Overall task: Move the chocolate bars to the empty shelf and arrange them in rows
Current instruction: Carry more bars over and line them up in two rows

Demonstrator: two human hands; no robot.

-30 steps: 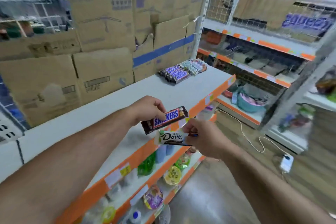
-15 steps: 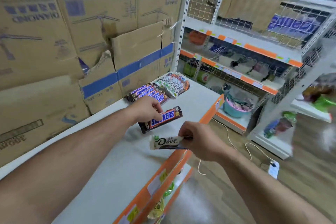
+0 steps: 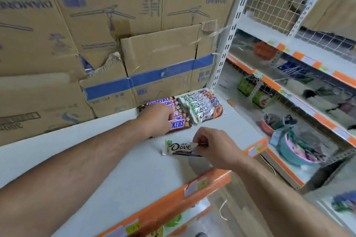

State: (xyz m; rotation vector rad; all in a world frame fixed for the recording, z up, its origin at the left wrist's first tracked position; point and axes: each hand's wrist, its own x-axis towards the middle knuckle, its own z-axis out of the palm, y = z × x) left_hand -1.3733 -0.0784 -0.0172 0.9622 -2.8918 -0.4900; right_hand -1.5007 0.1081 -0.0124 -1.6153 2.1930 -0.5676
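Head view showed your left hand (image 3: 156,119) down at the near end of the Snickers row (image 3: 163,102) at the back of the white shelf (image 3: 134,169), its fingers curled over one end of the Snickers bar (image 3: 178,124) nearest you. That bar lay touching the row. Your right hand (image 3: 213,148) pinched the Dove bar (image 3: 179,147) by its right end between thumb and fingers, low over the shelf near the front. I could not tell whether it rested on the surface. It sat apart from the Dove row (image 3: 202,107), which lay just beside the Snickers. The likeliest slip, as I judged it, was your left hand dragging or skewing the front Snickers as it lifted off, since the wrappers overlapped loosely. With only an end pinch, the Dove bar could also droop, twist or land crooked when it was slid in, and a firm push could shunt its neighbours out of line.
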